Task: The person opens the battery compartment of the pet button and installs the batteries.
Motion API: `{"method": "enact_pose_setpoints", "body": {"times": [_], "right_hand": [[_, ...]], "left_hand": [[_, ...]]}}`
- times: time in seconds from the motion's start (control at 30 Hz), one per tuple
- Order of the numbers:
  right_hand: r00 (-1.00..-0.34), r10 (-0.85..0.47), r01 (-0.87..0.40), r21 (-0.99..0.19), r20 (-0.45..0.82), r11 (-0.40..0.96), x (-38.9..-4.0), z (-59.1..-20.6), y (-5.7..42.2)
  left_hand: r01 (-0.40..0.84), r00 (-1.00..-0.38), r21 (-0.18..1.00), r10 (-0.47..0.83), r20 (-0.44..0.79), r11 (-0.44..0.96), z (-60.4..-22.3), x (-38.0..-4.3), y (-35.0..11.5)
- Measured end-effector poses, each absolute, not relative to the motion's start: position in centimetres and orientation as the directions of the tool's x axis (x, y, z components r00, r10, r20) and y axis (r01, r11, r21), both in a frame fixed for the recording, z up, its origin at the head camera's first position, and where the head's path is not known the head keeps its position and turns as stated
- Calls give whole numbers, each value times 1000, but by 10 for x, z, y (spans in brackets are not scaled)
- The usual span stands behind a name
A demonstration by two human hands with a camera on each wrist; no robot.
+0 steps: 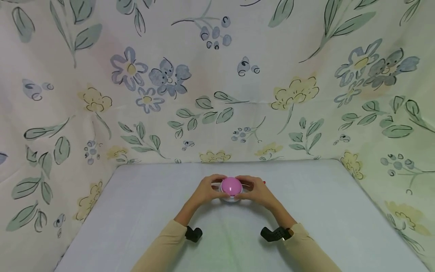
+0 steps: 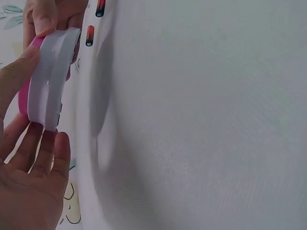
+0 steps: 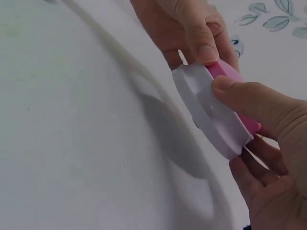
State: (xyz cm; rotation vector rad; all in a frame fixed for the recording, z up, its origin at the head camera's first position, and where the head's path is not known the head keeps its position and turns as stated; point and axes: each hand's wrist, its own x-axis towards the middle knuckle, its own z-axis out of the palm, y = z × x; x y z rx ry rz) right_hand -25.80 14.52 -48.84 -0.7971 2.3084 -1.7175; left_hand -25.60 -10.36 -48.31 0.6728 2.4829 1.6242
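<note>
Both hands hold a round white device with a pink domed top (image 1: 232, 186) between them, over the far middle part of the table. My left hand (image 1: 210, 189) grips its left side, the thumb on the near edge and the fingers behind and under it. On the opposite side my right hand (image 1: 255, 189) grips it the same way, the two thumbs close together. In the left wrist view the device's white wall (image 2: 50, 79) shows from the side, its underside turned towards the table and mostly hidden. Its shadow falls on the cloth below.
Two small red-and-black batteries, one nearer (image 2: 90, 36) and one farther (image 2: 100, 7), lie on the white table (image 1: 142, 211) beyond the right hand. A flowered cloth (image 1: 217, 128) hangs behind and at both sides of the table. Black straps (image 1: 276, 234) circle the wrists.
</note>
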Motion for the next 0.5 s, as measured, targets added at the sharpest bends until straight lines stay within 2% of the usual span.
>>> {"method": "enact_pose_setpoints", "body": {"times": [0.3, 0.5], "right_hand": [[-853, -500, -284, -938, 153, 197, -249, -488, 149], [-844, -512, -289, -940, 161, 181, -245, -486, 149]], "left_hand": [[313, -890, 896, 427, 161, 314, -480, -241, -104], [342, -887, 869, 428, 173, 357, -478, -234, -102]]}}
